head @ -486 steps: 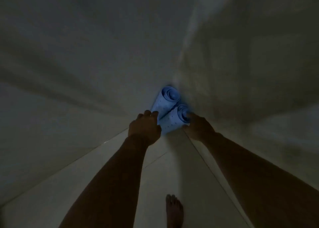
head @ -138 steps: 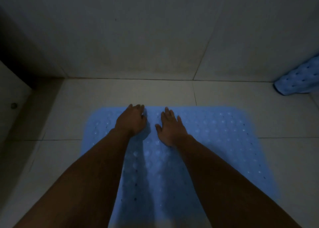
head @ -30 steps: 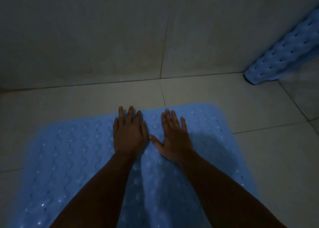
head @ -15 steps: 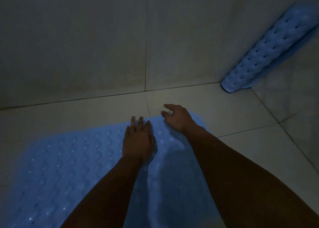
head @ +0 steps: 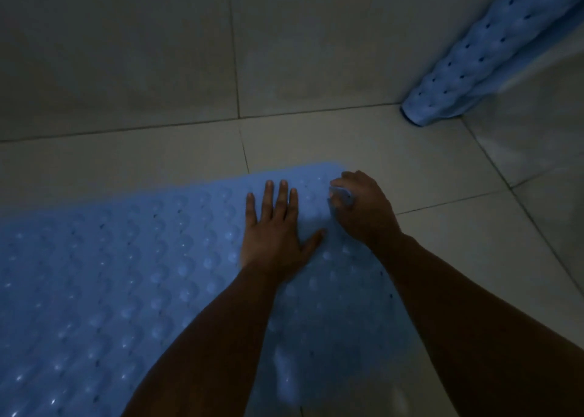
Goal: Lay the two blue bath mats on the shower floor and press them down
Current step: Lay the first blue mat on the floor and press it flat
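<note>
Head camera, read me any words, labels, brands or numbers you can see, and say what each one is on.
None can be read.
Flat mat: only bumps and small holes, no print.
Rolled mat in the corner: the same, no label showing.
Wall tiles and floor tiles: plain.
The picture is dim, so any fine embossing would not show.

Shower stall in a home bathroom, dimly lit.

Floor [head: 363, 151]: large pale glazed tiles with thin dark grout lines, running to the foot of a tiled wall [head: 142, 53] of the same pale finish; a second wall [head: 537, 126] meets it at the far right corner. Flat blue bath mat [head: 110, 274]: rubbery, covered in rows of raised bumps and small drain holes, spread on the floor near the far wall. Rolled blue bath mat [head: 480, 56]: same pattern, leaning in the far right corner, its lower end on the floor.
</note>
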